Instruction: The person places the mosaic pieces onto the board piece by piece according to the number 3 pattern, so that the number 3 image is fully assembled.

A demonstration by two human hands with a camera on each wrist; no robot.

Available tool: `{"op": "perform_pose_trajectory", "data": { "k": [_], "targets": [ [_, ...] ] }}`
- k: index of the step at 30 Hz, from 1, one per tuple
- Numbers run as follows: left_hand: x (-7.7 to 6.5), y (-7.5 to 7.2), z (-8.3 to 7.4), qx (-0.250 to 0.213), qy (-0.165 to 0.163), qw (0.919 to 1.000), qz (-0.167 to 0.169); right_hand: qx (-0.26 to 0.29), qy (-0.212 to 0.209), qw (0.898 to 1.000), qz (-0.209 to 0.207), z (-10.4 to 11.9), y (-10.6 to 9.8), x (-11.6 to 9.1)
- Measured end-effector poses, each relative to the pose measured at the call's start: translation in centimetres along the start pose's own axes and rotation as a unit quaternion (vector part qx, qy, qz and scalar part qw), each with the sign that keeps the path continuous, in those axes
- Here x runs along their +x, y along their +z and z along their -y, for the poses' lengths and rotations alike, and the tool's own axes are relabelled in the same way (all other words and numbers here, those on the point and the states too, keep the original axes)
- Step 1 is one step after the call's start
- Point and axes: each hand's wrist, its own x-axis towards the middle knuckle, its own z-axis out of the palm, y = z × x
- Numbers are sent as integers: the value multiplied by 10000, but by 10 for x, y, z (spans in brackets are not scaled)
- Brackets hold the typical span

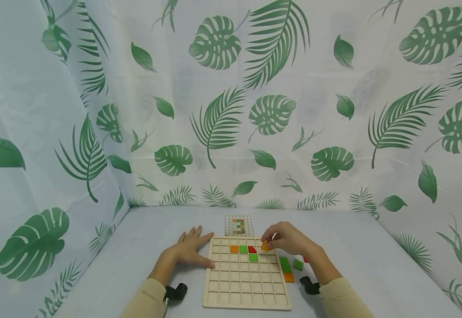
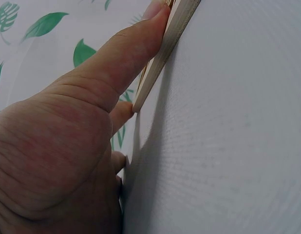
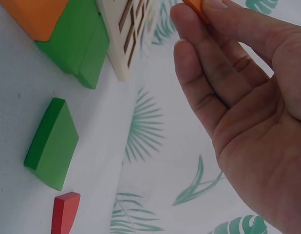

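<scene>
A wooden grid board lies on the table between both hands. In its upper rows sit an orange tile, two green tiles and a red tile with a rounded edge. My left hand is spread at the board's upper left, its thumb resting on the left rim. Over the upper right squares, my right hand pinches an orange tile between thumb and fingertips. The right wrist view catches only part of that orange tile.
Right of the board lie green tiles, an orange tile, a single green tile and a red piece. A pattern card with a coloured grid lies behind the board. Leaf-printed cloth hangs behind the table.
</scene>
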Motion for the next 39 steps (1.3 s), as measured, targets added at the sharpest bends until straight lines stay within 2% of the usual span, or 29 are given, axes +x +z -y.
{"op": "perform_pose_trajectory", "data": {
  "k": [12, 31, 39],
  "targets": [
    [0, 1, 0, -6, -23, 10000, 4, -23, -227, 9997, -93, 3, 9, 5],
    [-2, -2, -3, -84, -48, 10000, 10, 5, 8, 9993, 363, 19, 28, 10],
    [-2, -1, -1, -116, -22, 9999, 21, 18, -243, 9984, 505, 20, 36, 11]
  ]
}}
